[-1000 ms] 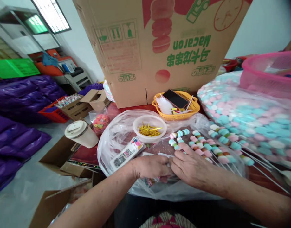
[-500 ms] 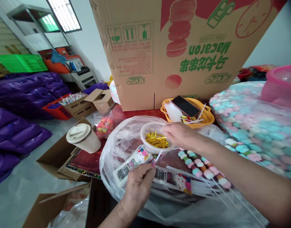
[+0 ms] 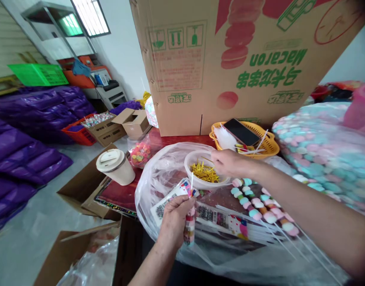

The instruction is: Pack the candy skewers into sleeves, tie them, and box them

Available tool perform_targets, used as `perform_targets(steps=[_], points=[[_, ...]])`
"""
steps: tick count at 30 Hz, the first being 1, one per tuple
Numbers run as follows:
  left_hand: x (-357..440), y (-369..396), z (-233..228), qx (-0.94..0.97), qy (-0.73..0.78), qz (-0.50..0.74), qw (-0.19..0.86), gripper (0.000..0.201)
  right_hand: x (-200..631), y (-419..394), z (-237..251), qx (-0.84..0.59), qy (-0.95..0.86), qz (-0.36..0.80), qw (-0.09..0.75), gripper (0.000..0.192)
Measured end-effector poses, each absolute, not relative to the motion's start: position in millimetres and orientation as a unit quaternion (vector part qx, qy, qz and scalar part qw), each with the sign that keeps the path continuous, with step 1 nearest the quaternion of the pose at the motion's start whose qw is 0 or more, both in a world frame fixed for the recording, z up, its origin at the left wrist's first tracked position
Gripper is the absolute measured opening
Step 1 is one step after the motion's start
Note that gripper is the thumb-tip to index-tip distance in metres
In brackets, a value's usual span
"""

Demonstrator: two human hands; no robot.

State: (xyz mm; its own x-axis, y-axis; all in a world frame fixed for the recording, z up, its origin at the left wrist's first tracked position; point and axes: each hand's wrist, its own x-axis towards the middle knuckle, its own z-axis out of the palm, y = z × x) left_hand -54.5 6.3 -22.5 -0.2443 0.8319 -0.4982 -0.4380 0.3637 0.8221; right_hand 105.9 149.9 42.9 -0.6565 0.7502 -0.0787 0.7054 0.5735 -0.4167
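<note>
Wrapped candy skewer (image 3: 189,229): partly hidden behind my left fingers (image 3: 185,205). Gold tie (image 3: 206,159): one end hidden in my right fingers (image 3: 220,159). White bowl (image 3: 187,167): right rim hidden behind those fingers. Printed packets (image 3: 209,216): fine print too small for me to read. Large carton (image 3: 182,115): top cut off. Pink basket (image 3: 361,109), sweets bag (image 3: 319,135): cut off at right edge.

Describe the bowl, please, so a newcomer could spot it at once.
In front of the big "Macaron" carton sits a yellow basket; the bowl is nearer the camera, to its left, beside the right hand. Unlike the basket, it is white, round and holds gold strips.
</note>
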Motion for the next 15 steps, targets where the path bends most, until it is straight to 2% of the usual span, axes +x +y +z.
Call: perform_targets(steps=[1,3,5,10,13,15], points=[[-52.2,6.2,-21.2,0.173,0.575,0.539,0.591,0.029,112.9,133.6,47.2,-0.405,-0.876,0.258,0.05,0.019],[-46.1,6.8,-19.1,0.185,0.567,0.533,0.6,0.026,123.7,95.9,46.9,-0.388,-0.804,0.443,0.077,0.017],[-37.5,8.0,-17.8,0.198,0.552,0.528,0.614,0.022,129.3,60.0,35.8,-0.376,-0.755,0.519,0.139,0.016],[-9.5,7.2,-16.5,0.259,0.531,0.502,0.631,0.011,131.1,19.2,-4.7,-0.393,-0.716,0.477,0.324,0.017],[6.0,3.3,-16.2,0.287,0.518,0.484,0.644,0.013,137.1,18.1,-18.1,-0.399,-0.713,0.449,0.362,0.018],[13.4,0.0,-16.6,0.295,0.507,0.478,0.654,0.013,143.0,17.3,-22.4,-0.397,-0.696,0.477,0.362,0.017]])
